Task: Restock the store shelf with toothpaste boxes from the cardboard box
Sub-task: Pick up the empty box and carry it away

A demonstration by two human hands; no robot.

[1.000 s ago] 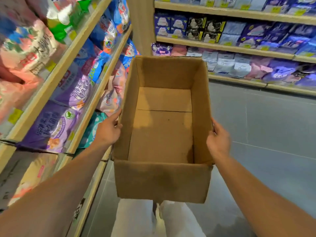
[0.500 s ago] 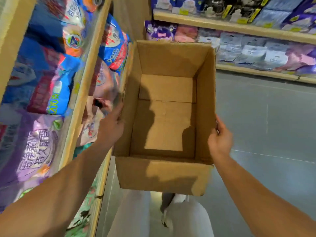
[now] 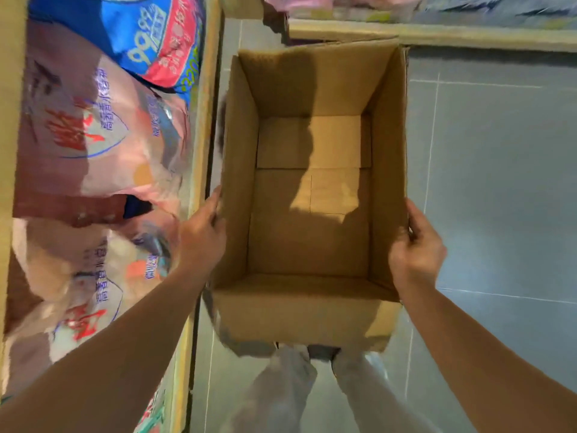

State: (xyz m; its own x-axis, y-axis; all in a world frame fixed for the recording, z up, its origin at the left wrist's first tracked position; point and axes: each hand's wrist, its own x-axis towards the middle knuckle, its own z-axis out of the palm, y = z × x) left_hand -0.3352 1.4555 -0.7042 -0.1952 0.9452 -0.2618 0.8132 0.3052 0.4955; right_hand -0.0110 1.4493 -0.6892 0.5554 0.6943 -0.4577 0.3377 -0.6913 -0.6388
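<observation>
An open brown cardboard box (image 3: 309, 310) hangs in front of me above the floor, and its inside holds nothing. My left hand (image 3: 201, 235) grips the box's left wall near the front corner. My right hand (image 3: 416, 248) grips the right wall, fingers curled over its rim. No toothpaste boxes are in sight.
A wooden shelf unit (image 3: 204, 98) runs close along the left, packed with pink and blue bagged goods (image 3: 93, 135). Another low shelf (image 3: 468, 35) crosses the top of the view. Grey tiled floor (image 3: 499, 182) lies to the right. My legs (image 3: 281, 392) show below the box.
My view has tilted further down and the box has sunk lower toward the floor. Both hands keep their hold on the box's side walls.
</observation>
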